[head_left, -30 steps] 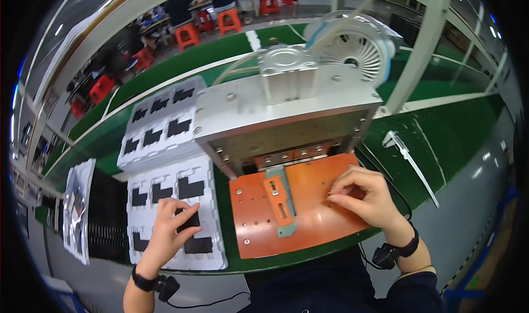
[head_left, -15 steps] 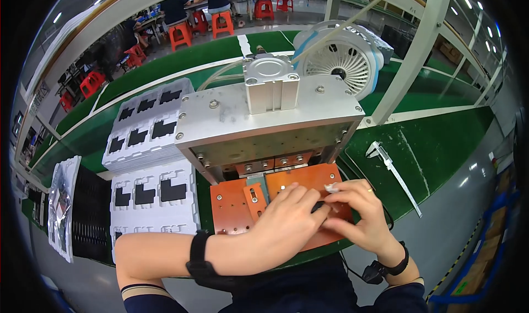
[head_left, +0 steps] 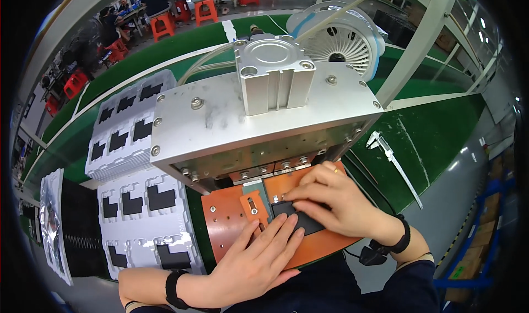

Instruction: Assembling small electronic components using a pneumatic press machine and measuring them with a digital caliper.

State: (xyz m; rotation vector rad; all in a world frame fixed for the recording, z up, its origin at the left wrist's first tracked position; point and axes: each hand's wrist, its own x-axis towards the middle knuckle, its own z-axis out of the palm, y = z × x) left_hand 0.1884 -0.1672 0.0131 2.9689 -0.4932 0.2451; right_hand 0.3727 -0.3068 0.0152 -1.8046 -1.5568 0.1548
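A flat black piece [head_left: 309,224] lies on the orange fixture plate [head_left: 227,218], partly covered by my fingers. My left hand [head_left: 259,260] rests palm down with fingers stretched out, their tips touching the piece's left part and the plate beside it. At the piece's far edge my right hand [head_left: 336,203] is closed in a pinch, thumb and index finger beside a small silver tab [head_left: 276,198]. Whatever sits between those fingertips is hidden. Left of the piece, a slotted orange block [head_left: 254,209] is fixed over a grey-green strip.
Right behind the plate stands a silver press [head_left: 209,128] with a cylinder [head_left: 275,76]. White trays [head_left: 146,230] of black L-shaped pieces are stacked on the left. A caliper [head_left: 397,167] lies to the right, and a white fan [head_left: 344,43] stands behind the press. People sit farther back.
The black piece, mostly hidden before, now shows flat on the plate. My left hand has moved down and flattened out; my right hand has shifted left. A whitish scrap near my right fingers is no longer visible.
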